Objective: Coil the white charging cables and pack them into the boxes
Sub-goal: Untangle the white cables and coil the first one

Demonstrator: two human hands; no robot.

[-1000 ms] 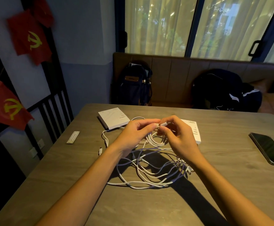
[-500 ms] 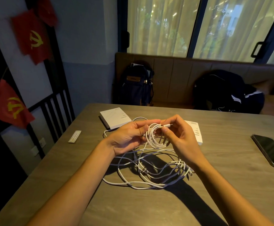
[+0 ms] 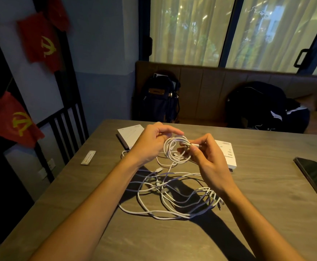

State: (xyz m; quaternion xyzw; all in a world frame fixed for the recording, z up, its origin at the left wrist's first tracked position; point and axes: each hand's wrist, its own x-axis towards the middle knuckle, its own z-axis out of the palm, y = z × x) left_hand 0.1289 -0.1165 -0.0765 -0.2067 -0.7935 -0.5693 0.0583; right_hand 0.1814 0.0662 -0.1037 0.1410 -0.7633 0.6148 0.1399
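From my remote seat, I see the left hand (image 3: 150, 142) and right hand (image 3: 204, 157) pinching a small white cable coil (image 3: 173, 149) above the wooden table (image 3: 266, 213), over loose cables (image 3: 169, 196). Two white boxes (image 3: 130, 134) lie just beyond; a phone (image 3: 314, 176) rests well to the right.

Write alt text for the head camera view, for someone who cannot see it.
Two bare hands hold a small coil of white cable above a wooden table; the right hand pinches its plug end, the left hand steadies the loops. More white cables lie tangled below, with two white boxes and a phone nearby.
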